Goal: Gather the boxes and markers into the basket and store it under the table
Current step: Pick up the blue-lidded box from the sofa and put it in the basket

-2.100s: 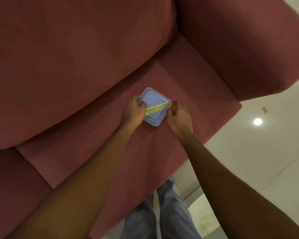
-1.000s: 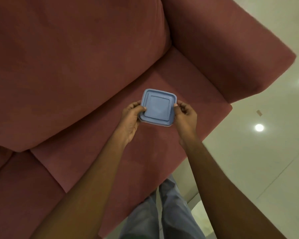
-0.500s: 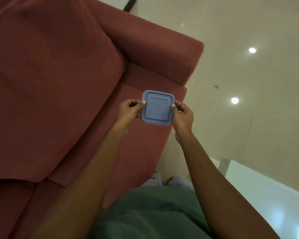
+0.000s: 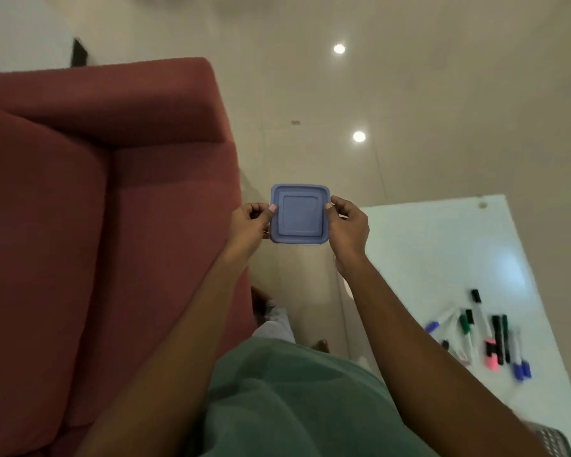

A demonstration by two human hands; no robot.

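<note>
My fingers [image 4: 267,213] are curled, pinching a small square blue-lidded box [image 4: 299,214] by its two side edges, one hand on each. At the far left is the red sofa [image 4: 80,242], its seat cushion and armrest beside me. My left hand [image 4: 249,225] grips the box's left edge, with the thumb on the lid's rim and the other fingers folded under. The box is in the air in front of my green shirt [image 4: 294,400], lid up and about level, above the beige floor [image 4: 442,110] between sofa and table. My right hand [image 4: 348,225] holds the right edge the same way. Further right stands the white table [image 4: 442,252]. Loose markers [image 4: 485,334] lie scattered on it: black, green, blue and one pink. In the bottom right corner a grey mesh edge [image 4: 554,438] shows; I cannot tell what it belongs to.
</note>
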